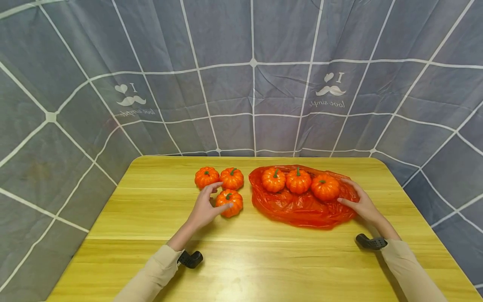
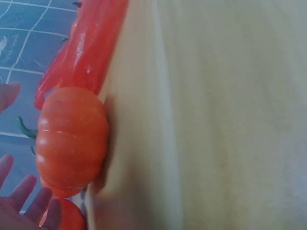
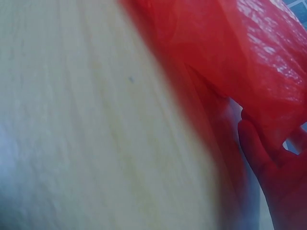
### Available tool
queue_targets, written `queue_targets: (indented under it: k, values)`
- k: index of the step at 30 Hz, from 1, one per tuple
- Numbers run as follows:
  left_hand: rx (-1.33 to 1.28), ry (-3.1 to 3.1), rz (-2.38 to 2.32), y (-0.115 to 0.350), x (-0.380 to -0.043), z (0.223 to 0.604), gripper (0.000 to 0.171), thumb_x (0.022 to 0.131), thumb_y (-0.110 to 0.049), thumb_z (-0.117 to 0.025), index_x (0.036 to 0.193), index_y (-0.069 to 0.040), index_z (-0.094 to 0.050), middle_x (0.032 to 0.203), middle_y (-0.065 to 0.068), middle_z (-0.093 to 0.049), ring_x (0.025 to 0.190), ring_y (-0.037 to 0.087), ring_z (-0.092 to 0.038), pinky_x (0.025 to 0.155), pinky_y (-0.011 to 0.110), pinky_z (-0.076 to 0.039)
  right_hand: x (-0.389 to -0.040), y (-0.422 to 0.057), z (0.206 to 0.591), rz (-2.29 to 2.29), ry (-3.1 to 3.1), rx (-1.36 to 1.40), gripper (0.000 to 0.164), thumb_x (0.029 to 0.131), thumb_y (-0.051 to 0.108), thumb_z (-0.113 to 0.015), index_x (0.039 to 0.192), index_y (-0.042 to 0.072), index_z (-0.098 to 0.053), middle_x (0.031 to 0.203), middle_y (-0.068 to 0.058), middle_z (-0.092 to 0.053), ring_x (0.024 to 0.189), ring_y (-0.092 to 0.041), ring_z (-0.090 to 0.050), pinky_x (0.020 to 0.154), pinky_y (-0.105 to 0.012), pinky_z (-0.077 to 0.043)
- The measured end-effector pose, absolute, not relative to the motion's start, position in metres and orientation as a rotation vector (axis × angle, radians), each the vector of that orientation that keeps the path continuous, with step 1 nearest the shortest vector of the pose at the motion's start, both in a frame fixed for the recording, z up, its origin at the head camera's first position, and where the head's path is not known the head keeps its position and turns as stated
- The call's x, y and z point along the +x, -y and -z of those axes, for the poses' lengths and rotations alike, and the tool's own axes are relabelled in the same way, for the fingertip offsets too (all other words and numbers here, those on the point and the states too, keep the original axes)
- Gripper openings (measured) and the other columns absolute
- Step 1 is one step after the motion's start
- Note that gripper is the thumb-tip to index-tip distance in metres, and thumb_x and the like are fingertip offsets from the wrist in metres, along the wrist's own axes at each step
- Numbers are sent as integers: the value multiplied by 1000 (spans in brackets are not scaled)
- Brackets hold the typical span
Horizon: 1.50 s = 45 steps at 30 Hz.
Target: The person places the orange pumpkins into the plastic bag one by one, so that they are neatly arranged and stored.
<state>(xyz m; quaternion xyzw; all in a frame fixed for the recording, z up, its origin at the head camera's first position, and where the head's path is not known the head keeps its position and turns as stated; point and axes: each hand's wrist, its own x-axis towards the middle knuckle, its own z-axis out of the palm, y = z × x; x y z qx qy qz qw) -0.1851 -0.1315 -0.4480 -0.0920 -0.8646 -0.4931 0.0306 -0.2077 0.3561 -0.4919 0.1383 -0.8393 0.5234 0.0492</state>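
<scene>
Over the left group of small orange pumpkins with green stems, my left hand (image 1: 205, 206) spreads its thumb and fingers around the near pumpkin (image 1: 230, 202). In the left wrist view, a gap shows between the fingers and that pumpkin (image 2: 72, 139). Two more pumpkins, one far left (image 1: 206, 178) and one beside it (image 1: 232, 178), sit just behind. At the right end of a crumpled red plastic bag (image 1: 298, 212), my right hand (image 1: 364, 204) rests with thumb and fingers apart, touching the bag. Three pumpkins lie in a row on the bag; the rightmost (image 1: 325, 187) is nearest that hand.
The light wooden table (image 1: 241, 260) runs up to a grey checked curtain (image 1: 226, 92) at the back and sides. Black wrist mounts sit on the left wrist (image 1: 190, 259) and the right wrist (image 1: 371, 242).
</scene>
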Motion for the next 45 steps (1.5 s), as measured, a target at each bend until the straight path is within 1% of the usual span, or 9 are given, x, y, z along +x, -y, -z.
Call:
queue_targets:
  k: [8, 16, 18, 25, 32, 37, 40, 42, 45]
  values:
    - [-246, 2697, 1668, 135, -181, 459, 79, 73, -20, -83, 140, -6, -43, 143, 17, -40, 126, 34, -45, 106, 48, -41, -207, -355, 491, -1580, 2575, 411, 62, 89, 5, -65, 143, 0, -35, 135, 22, -35, 117, 18, -31, 91, 2, -28]
    - [-269, 2635, 1804, 136, -178, 469, 86, 69, -12, -85, 140, 1, -39, 141, 18, -41, 132, 32, -43, 112, 45, -35, -208, -355, 491, -1588, 2573, 413, 62, 89, 5, -65, 143, 2, -35, 139, 17, -37, 117, 17, -32, 91, 2, -29]
    - [-285, 2618, 1830, 135, -178, 471, 85, 69, -10, -85, 139, 1, -38, 141, 19, -41, 132, 33, -43, 112, 47, -35, -208, -355, 491, -1572, 2588, 399, 62, 89, 5, -66, 143, 1, -35, 138, 20, -36, 118, 17, -31, 91, 2, -28]
    - [-264, 2607, 1857, 133, -178, 471, 84, 70, -4, -84, 140, 2, -37, 140, 20, -41, 127, 35, -48, 108, 48, -39, -209, -355, 490, -1555, 2598, 396, 63, 89, 7, -65, 144, 2, -35, 141, 17, -36, 118, 17, -30, 91, 2, -28]
    - [-256, 2603, 1826, 128, -172, 457, 82, 70, 3, -81, 138, 10, -36, 137, 26, -42, 121, 38, -50, 103, 48, -44, -210, -355, 490, -1568, 2594, 390, 61, 89, 7, -66, 143, 9, -38, 144, 0, -37, 117, 16, -32, 91, 1, -29]
    - [-222, 2602, 1783, 128, -176, 468, 80, 69, 0, -83, 137, 4, -41, 135, 21, -46, 116, 33, -55, 99, 43, -48, -211, -356, 490, -1599, 2574, 407, 61, 89, 5, -65, 143, 3, -36, 141, 11, -40, 116, 17, -34, 91, 1, -30]
    - [-214, 2599, 1755, 129, -178, 473, 79, 69, -5, -85, 136, -1, -44, 133, 18, -49, 111, 29, -58, 94, 38, -51, -211, -356, 491, -1623, 2554, 427, 61, 89, 3, -64, 143, 1, -35, 140, 12, -41, 116, 17, -36, 91, 1, -32]
    - [-220, 2587, 1749, 129, -178, 474, 78, 68, -7, -85, 135, -1, -45, 131, 17, -50, 107, 28, -59, 91, 35, -52, -212, -357, 491, -1642, 2545, 439, 61, 89, 2, -64, 143, 0, -35, 140, 11, -41, 116, 16, -37, 91, 0, -33]
    - [-220, 2579, 1747, 128, -176, 474, 78, 68, -8, -86, 134, -1, -46, 129, 17, -51, 106, 28, -59, 89, 33, -53, -212, -357, 491, -1652, 2545, 445, 62, 89, 2, -64, 143, 0, -34, 137, 16, -40, 115, 16, -38, 90, 0, -34]
